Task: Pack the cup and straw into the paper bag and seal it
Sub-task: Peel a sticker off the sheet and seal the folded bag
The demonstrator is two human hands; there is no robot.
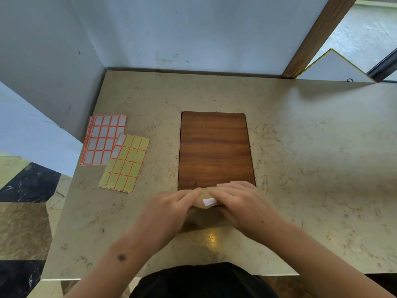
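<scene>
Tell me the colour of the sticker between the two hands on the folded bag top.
White with an orange-red border; the sticker shows in the head view.

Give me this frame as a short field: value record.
surface: marble-look table with inset wooden panel
bag: brown paper bag, top folded, mostly hidden by hands
seal: white sticker on the fold
left hand: pressing the fold beside the sticker
right hand: pressing the fold on the other side
sticker sheets: two, overlapping, left of panel
cup, straw: not visible
</scene>
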